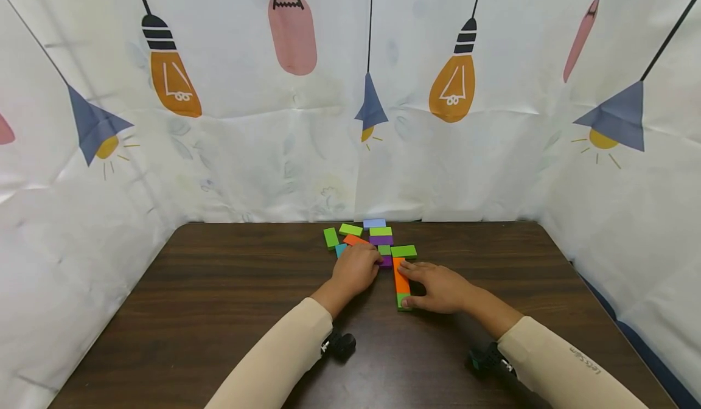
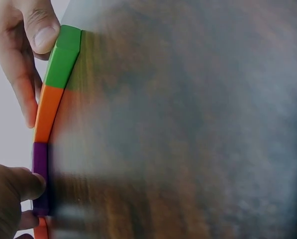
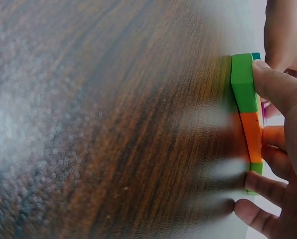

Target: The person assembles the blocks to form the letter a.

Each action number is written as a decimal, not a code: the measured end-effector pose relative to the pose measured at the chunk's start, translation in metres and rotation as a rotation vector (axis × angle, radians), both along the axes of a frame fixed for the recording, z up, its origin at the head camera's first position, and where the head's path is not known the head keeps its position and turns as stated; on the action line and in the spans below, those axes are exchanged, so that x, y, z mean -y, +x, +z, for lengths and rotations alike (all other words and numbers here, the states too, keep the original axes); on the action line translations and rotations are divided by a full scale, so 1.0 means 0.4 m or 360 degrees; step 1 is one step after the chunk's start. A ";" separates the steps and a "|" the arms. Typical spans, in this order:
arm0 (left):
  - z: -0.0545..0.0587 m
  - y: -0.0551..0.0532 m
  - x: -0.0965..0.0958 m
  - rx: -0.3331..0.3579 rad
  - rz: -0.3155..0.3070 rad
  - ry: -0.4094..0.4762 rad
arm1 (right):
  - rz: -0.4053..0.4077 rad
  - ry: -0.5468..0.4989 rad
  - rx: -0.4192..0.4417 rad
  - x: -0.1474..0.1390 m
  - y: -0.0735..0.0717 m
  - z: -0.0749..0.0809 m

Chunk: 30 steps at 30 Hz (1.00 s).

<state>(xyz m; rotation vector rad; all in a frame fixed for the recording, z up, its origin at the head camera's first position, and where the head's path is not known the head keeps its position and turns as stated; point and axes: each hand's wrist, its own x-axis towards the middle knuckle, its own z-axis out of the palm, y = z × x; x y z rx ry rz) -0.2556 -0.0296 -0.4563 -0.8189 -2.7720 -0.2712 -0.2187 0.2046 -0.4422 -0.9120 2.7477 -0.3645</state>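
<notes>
My left hand (image 1: 355, 270) reaches to the middle of the block group and pinches a purple block (image 1: 386, 262) by its edge. In the left wrist view the thumb lies against that purple block (image 2: 41, 159). My right hand (image 1: 438, 287) rests beside an orange block (image 1: 401, 276) with fingers loosely spread. Its thumb touches a green block (image 1: 402, 300) at the near end of the orange one, as the right wrist view also shows on the green block (image 3: 243, 82). Another green block (image 1: 403, 251) lies crosswise at the far end. The left hand hides part of the group.
Behind the hands lie a red-orange block (image 1: 356, 239), a blue block (image 1: 341, 249), a light blue block (image 1: 375, 223), a second purple block (image 1: 381, 240) and several green ones. The dark wooden table (image 1: 219, 311) meets a printed cloth (image 1: 328, 171) at its back edge.
</notes>
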 end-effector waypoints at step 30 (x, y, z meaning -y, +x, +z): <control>0.010 -0.006 -0.005 0.0038 0.0012 -0.0099 | -0.0001 -0.0005 -0.0022 0.000 -0.004 -0.003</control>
